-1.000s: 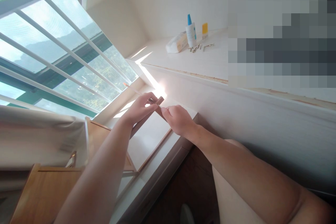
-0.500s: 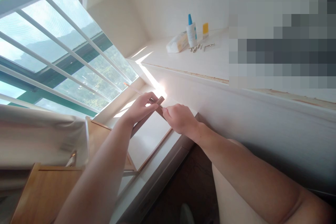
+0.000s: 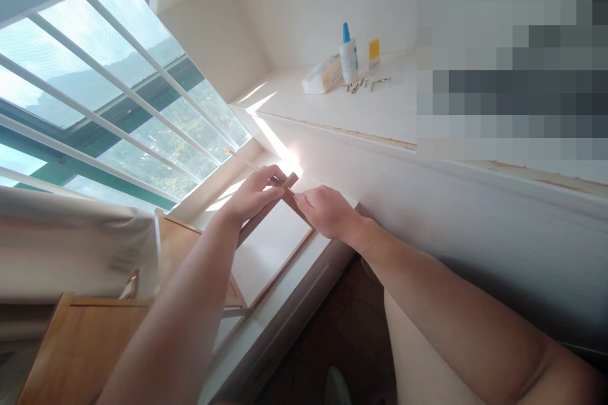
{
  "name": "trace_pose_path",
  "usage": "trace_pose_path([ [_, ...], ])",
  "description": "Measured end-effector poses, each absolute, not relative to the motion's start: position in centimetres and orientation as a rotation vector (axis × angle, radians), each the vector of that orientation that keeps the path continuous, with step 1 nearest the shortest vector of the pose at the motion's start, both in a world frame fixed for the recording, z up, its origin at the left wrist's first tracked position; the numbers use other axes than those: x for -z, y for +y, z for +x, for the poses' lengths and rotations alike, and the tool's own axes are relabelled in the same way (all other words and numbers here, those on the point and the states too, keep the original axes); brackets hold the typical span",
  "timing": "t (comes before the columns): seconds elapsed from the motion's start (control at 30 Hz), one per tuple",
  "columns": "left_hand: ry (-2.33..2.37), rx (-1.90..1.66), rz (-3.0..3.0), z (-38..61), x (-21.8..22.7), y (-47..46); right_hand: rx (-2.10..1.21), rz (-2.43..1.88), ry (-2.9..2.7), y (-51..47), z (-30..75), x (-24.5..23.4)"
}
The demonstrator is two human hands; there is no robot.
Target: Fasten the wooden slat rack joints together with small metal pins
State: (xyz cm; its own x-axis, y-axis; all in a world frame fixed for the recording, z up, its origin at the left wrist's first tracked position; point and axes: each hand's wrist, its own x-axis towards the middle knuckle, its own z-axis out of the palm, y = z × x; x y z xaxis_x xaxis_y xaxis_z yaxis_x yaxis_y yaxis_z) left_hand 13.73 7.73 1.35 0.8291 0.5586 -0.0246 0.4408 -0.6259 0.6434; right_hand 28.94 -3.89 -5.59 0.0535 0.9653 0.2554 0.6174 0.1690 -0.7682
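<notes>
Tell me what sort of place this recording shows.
Probably a room in a home, by a barred window: a white shelf holds a glue bottle and screws, with wooden furniture panels nearby.

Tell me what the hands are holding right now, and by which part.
Both hands meet at the top end of a wooden strip. The left hand pinches that end; the right hand touches it with its fingertips. Anything smaller between them cannot be told.

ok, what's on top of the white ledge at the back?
On the ledge: a white bottle with a blue cap, a pale packet, a small yellow item, and loose screws beside a metal bracket. The ledge's right part is blurred out, so nothing can be told there.
</notes>
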Motion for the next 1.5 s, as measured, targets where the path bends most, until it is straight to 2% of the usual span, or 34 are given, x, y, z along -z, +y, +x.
trace_pose_path([
  [0.13, 0.721, -0.234, 2.336, 13.6, -1.3, 7.9, -0.728, -1.407, -1.51, -3.7, 28.6, 6.2],
  [0.37, 0.769, -0.241, 2.336, 13.8, -1.4, 7.7, -0.734, -1.342, -1.396, -3.6, 27.4, 6.6],
  [0.6, 0.764, -0.283, 2.351, 14.0, -1.6, 7.4, -1.307, -0.984, -0.92, -2.8, 26.9, 7.1],
  [1.1, 0.752, -0.232, 2.336, 13.9, -1.5, 7.6, -1.916, -0.354, -0.415, -3.4, 28.2, 6.1],
  [1.27, 0.747, -0.259, 2.33, 13.8, -1.4, 7.6, -1.836, -0.451, -0.475, -3.4, 27.8, 6.1],
  [1.5, 0.769, -0.272, 2.343, 14.0, -1.5, 7.5, -1.11, -1.177, -1.059, -3.4, 27.3, 6.4],
])
